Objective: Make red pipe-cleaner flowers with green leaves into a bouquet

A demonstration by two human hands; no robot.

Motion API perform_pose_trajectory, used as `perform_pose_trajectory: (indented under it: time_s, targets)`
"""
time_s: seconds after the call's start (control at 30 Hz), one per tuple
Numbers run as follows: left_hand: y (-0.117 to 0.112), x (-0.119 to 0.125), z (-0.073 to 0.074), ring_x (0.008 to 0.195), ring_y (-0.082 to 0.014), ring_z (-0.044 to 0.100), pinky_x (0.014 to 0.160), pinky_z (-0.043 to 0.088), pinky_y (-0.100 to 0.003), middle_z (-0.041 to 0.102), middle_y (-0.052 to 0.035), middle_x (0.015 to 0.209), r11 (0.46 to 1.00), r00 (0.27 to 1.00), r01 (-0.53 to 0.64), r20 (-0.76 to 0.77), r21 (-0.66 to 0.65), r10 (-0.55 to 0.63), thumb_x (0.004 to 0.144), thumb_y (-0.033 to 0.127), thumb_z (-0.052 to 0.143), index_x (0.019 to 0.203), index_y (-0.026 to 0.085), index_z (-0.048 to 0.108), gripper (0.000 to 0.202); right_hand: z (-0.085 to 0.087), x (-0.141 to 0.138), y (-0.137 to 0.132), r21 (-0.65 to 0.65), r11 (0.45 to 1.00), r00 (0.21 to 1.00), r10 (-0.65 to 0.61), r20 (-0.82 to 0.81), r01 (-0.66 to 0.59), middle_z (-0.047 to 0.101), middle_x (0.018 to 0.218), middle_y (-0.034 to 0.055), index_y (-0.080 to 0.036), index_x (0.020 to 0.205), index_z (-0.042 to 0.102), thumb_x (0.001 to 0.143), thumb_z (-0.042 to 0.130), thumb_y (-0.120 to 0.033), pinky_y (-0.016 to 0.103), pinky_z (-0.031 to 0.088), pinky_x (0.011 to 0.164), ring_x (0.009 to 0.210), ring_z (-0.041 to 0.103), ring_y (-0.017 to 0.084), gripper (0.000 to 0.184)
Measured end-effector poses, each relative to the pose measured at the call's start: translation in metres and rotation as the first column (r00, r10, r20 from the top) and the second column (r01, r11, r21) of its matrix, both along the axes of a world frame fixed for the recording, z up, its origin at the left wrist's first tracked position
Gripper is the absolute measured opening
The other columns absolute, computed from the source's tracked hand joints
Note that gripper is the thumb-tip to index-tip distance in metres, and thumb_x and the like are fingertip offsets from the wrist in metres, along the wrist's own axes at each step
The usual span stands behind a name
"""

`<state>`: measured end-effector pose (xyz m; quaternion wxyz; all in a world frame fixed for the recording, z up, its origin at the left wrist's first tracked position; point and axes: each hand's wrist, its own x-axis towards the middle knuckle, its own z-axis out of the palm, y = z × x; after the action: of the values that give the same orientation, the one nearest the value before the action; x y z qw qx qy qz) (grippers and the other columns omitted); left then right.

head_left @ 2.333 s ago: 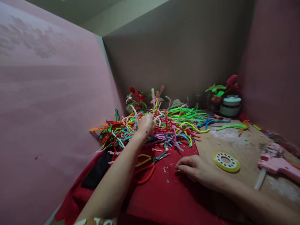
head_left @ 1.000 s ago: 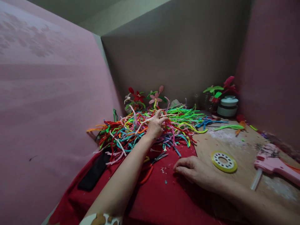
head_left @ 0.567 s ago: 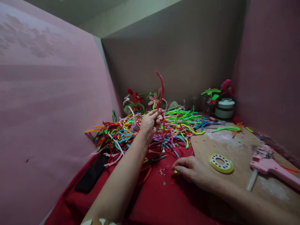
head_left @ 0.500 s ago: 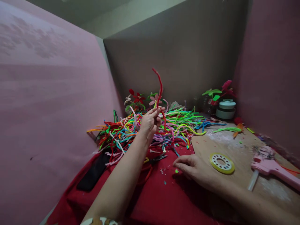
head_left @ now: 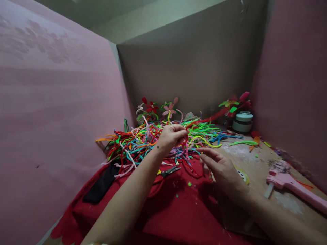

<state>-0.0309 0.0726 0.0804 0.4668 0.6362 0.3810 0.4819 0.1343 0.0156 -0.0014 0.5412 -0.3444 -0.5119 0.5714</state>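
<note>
My left hand (head_left: pixel 173 136) pinches a red pipe cleaner (head_left: pixel 204 120) over the front of a heaped pile of coloured pipe cleaners (head_left: pixel 140 146). The upper length of the held one sweeps up to the right and is smeared by motion. To the right and a little lower, my right hand (head_left: pixel 222 170) hovers with thumb and fingers apart, holding nothing that I can see. A pair of scissors (head_left: pixel 170 171) with dark blades lies on the red cloth (head_left: pixel 163 217) below my left wrist. Part of a yellow tape roll (head_left: pixel 242 176) shows behind my right hand.
A pink hot glue gun (head_left: pixel 288 182) rests on the brown board (head_left: pixel 258 158) at right. A black phone (head_left: pixel 102 183) lies at left. Pipe-cleaner flowers (head_left: pixel 169 109) stand behind the pile, and a pale lidded jar (head_left: pixel 242 121) stands at the back right. Walls close in both sides.
My left hand has moved right and slightly down, and the red pipe cleaner has swung from upright to the right. My right hand has risen, moved right and spread its fingers.
</note>
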Motion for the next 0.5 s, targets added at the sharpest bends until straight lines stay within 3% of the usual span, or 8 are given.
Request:
perform_pose_trajectory:
  time_s: [0.1, 0.2, 0.37, 0.5]
  targets:
    - [-0.026, 0.011, -0.011, 0.036, -0.0023, 0.037, 0.038, 0.025, -0.016, 0.05, 0.0049, 0.044, 0.996, 0.964, 0.046, -0.258, -0.074, -0.064, 0.07, 0.026, 0.063, 0.06, 0.012, 0.061, 0.018, 0.004, 0.004, 0.005, 0.019, 0.999, 0.991, -0.047, -0.123, 0.049, 0.056, 0.071, -0.0032, -0.02, 0.099, 0.062, 0.07, 0.069, -0.031, 0.019, 0.034, 0.047, 0.049, 0.043, 0.005, 0.032]
    - [-0.04, 0.017, -0.019, 0.038, -0.003, 0.04, 0.039, 0.027, -0.015, 0.049, 0.0052, 0.044, 0.986, 0.915, 0.115, -0.373, -0.125, -0.154, 0.071, 0.023, 0.061, 0.061, 0.012, 0.062, 0.014, 0.004, 0.006, 0.009, 0.003, 0.999, 0.978, -0.04, -0.206, 0.042, 0.059, 0.074, -0.0021, -0.018, 0.085, 0.065, 0.066, 0.072, -0.026, 0.019, 0.037, 0.048, 0.051, 0.047, 0.005, 0.022]
    - [-0.043, 0.014, -0.032, 0.039, -0.005, 0.047, 0.038, 0.031, -0.016, 0.058, 0.0016, 0.052, 0.908, 0.92, 0.217, -0.235, -0.358, -0.313, 0.07, 0.027, 0.063, 0.065, 0.012, 0.058, 0.017, 0.002, 0.005, 0.009, 0.002, 0.999, 0.982, 0.044, -0.183, -0.044, 0.056, 0.055, -0.0023, -0.015, 0.079, 0.066, 0.072, 0.067, -0.023, 0.021, 0.036, 0.045, 0.046, 0.047, 0.008, 0.011]
    - [-0.039, 0.006, -0.045, 0.039, -0.0032, 0.045, 0.038, 0.028, -0.016, 0.066, -0.0048, 0.069, 0.862, 0.93, 0.336, -0.012, -0.38, -0.367, 0.067, 0.029, 0.066, 0.076, 0.011, 0.059, 0.021, 0.003, 0.005, 0.007, -0.012, 0.998, 0.985, 0.058, -0.16, -0.061, 0.057, 0.054, -0.0012, -0.014, 0.073, 0.062, 0.074, 0.064, -0.026, 0.022, 0.038, 0.045, 0.047, 0.05, 0.01, 0.012]
